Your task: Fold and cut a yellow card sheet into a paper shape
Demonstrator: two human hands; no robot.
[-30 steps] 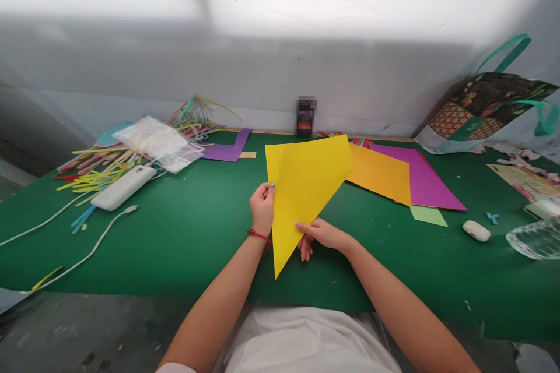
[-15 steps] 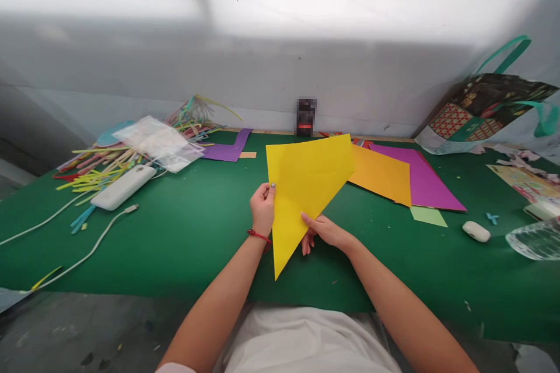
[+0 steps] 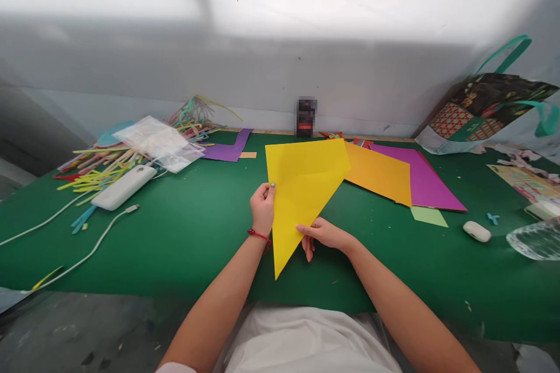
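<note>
A yellow sheet of paper, folded into a triangle, is held up over the green table mat. My left hand pinches its left edge, with a red string bracelet on that wrist. My right hand grips the slanted folded edge lower down, thumb on top and fingers beneath. The paper's point hangs toward me, and a crease crosses its upper part.
Orange and purple sheets lie behind to the right, with a light green scrap and a white oval object. At left are paper strips, a plastic bag, a white power bank with cables. A patterned bag stands far right.
My right hand slid up the folded edge, then back down. The paper's top right corner has dropped slightly and a crease now shows. My left hand stayed put.
</note>
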